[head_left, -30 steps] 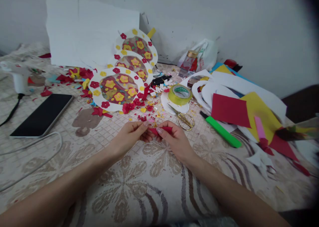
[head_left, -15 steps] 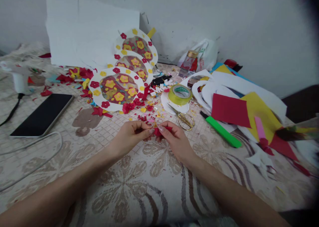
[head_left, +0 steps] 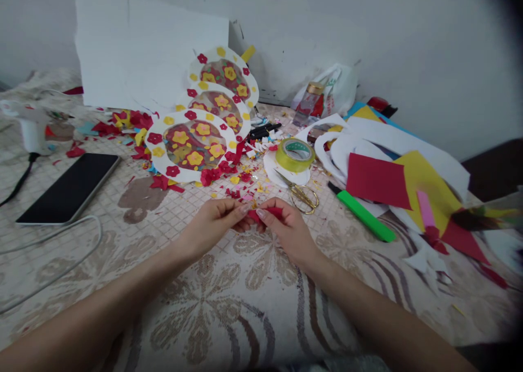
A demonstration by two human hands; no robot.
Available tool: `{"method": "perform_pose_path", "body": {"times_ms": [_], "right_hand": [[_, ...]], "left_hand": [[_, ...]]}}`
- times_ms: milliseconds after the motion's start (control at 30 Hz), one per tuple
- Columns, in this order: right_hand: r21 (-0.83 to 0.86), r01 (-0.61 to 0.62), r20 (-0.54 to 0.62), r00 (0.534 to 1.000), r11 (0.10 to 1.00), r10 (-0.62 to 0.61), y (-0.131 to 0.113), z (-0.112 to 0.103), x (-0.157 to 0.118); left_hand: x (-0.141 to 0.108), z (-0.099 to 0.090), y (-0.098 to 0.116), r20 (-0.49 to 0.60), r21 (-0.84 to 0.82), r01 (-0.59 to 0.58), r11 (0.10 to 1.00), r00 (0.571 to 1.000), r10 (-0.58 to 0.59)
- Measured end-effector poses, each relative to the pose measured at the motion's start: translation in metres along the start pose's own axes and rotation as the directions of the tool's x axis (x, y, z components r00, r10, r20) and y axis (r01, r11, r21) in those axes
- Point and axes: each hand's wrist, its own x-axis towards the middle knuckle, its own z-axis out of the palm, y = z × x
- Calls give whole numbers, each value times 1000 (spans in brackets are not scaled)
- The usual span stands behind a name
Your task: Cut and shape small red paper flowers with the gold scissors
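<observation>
A small red paper piece (head_left: 254, 215) is right at the centre, and both hands are on it! The right hand (head_left: 288, 227) pinches it, thumb on top; the left hand (head_left: 218, 219) grasps the opposite end, fingers closed on the edge. Just beyond, bright scraps (head_left: 245, 177) litter the cloth-covered worktop (head_left: 204, 334). Gold-handled scissors (head_left: 295, 189) lie near the right hand, blades across a white disc (head_left: 270, 171), and a roll of yellow tape (head_left: 292, 162) rests there too. Farther right comes a green-handled tool (head_left: 365, 215), then a red sheet (head_left: 378, 181) overlapping a yellow sheet (head_left: 427, 178). Behind the scraps, three flower-decorated ovals (head_left: 161, 164) overlap one another. Over left, a black-screened phone (head_left: 69, 189), and past it a white glue gun (head_left: 32, 132).
</observation>
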Motion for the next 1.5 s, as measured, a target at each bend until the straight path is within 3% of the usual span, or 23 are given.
{"method": "perform_pose_path", "body": {"times_ms": [167, 500, 867, 1100, 1233, 1500], "right_hand": [[-39, -9, -23, 1000, 999, 8, -3, 0, 1], [-74, -27, 3, 1000, 997, 28, -5, 1, -1], [110, -29, 70, 997, 993, 21, 2, 1, 1], [53, -74, 61, 996, 996, 71, 4, 2, 0], [-8, -34, 61, 998, 999, 35, 4, 1, 0], [-55, 3, 66, 998, 998, 0, 2, 0, 1]], "left_hand": [[2, 2, 1, 13, -92, 44, 995, 999, -43], [2, -1, -1, -43, 108, -14, 994, 999, 19], [0, 1, 2, -88, 125, -46, 991, 995, 57], [0, 2, 1, -130, 180, -60, 982, 988, 84], [0, 2, -2, -128, 206, -67, 976, 987, 95], [1, 2, -4, -109, 107, -76, 991, 990, 88]]}}
